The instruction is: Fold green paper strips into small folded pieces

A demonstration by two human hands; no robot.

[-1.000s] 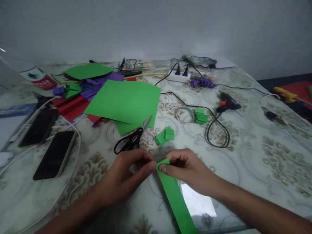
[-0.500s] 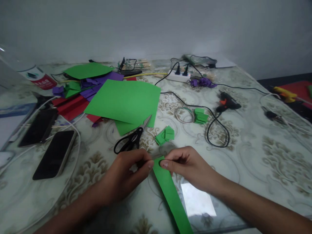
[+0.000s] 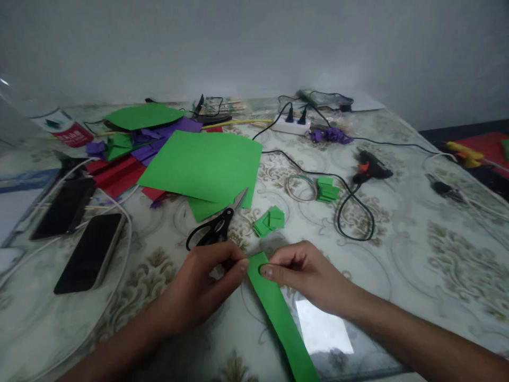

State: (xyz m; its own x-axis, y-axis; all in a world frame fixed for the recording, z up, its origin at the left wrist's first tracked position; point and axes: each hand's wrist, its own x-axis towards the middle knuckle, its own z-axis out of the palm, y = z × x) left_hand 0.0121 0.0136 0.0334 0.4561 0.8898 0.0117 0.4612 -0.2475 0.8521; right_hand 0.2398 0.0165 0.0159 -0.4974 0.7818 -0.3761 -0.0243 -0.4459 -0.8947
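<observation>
A long green paper strip [image 3: 278, 313] runs from between both hands down to the bottom edge of the view. My left hand [image 3: 217, 281] pinches its upper left corner between thumb and fingertips. On the right side of the same end, my right hand [image 3: 304, 273] grips the strip, thumb on top. Black-handled scissors [image 3: 220, 225] lie just beyond my left hand, their blades over green sheets [image 3: 202, 164]. Small folded green pieces [image 3: 270, 221] rest beyond the strip's end, and more green pieces [image 3: 327, 190] sit beside a wire ring [image 3: 301, 188].
Two phones [image 3: 90, 253] and white cables are at the left, near red paper [image 3: 117, 175] and a bottle [image 3: 67, 127]. A black glue gun [image 3: 371, 167] with a looped cord lies at the right. A power strip [image 3: 291, 124] and purple paper [image 3: 332, 135] are farther back.
Both hands keep their grip on the strip. Its top end and my left fingertips have shifted very slightly to the left; the lower part has moved slightly right.
</observation>
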